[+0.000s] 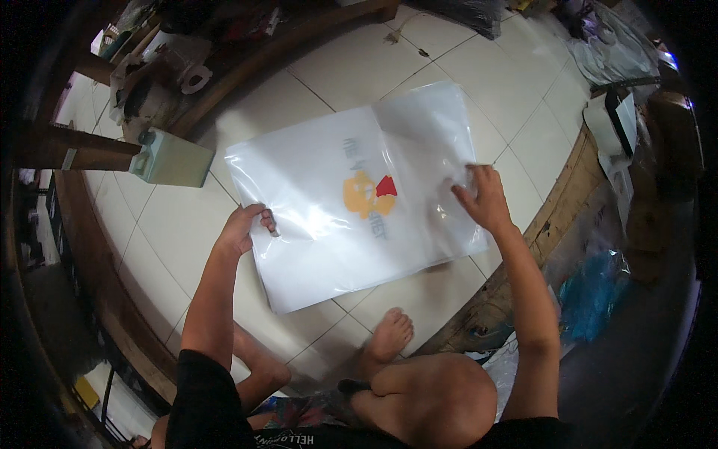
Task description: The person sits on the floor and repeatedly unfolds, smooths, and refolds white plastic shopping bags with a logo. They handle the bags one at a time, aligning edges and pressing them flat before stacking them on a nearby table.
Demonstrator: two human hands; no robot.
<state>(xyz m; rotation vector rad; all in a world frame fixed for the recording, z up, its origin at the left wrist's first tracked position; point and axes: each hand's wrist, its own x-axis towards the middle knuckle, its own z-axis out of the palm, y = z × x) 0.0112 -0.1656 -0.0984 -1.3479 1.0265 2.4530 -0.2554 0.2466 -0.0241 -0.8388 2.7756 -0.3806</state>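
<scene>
A large glossy, whitish see-through plastic sheet (321, 247) lies across the tiled floor in front of me. A yellow cartoon figure with a red patch and grey lettering shows at its middle; doubled edges at the lower left suggest more than one layer. My left hand (245, 227) pinches its left edge, fingertips curled over the top and the thumb side hidden. At the opposite edge, my right hand (488, 196) has its fingers apart, over or lightly on the plastic; whether it touches is hard to tell. Creases and a soft bulge run through the right half.
A pale green jerrycan (173, 161) stands by a wooden beam (97, 150) at the left. My bare foot (393, 331) rests just below the sheet. A wooden plank (557, 202) borders the floor at the right, with blue plastic (598, 280) and a white container (602, 123) beyond it.
</scene>
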